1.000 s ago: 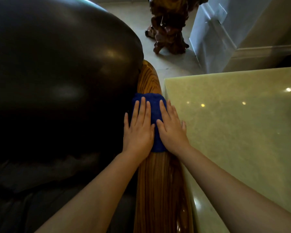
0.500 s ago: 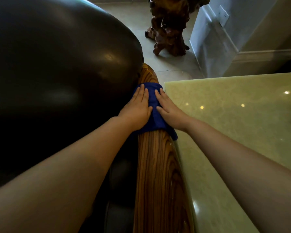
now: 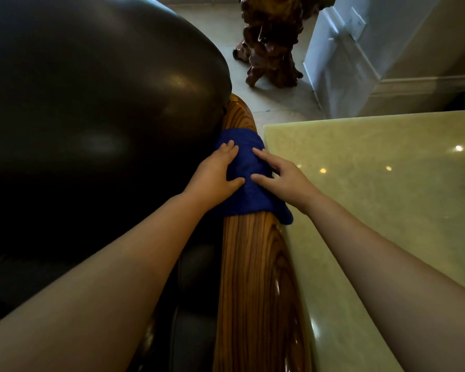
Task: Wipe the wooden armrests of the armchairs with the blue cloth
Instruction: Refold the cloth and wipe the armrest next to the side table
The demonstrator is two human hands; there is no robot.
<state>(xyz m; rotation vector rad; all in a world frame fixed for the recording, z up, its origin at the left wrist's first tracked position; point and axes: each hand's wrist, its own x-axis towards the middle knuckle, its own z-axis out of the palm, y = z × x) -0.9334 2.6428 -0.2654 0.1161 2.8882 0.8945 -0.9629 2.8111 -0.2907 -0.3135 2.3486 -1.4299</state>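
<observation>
Leather backrest [image 3: 91,103]: bulging dark and glossy at far left, crowding the armrest.
Left hand [image 3: 215,175]: pressing flat, grip released, fingers spread on the blue cloth [image 3: 249,167].
Blue cloth: draping over the wooden armrest [image 3: 253,277]; likely soft, light, bunching easily, so palms on top suit it.
Right hand [image 3: 282,175]: lying open on the cloth's right side.
Bench [image 3: 387,197]: pale polished stone sitting just beside the armrest.
Room: tiled floor [image 3: 274,100], carved root stand [image 3: 271,38] beyond.

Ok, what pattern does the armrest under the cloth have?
Brown wood with dark, streaky grain lines running lengthwise on the armrest, clearest in the head view.
</observation>
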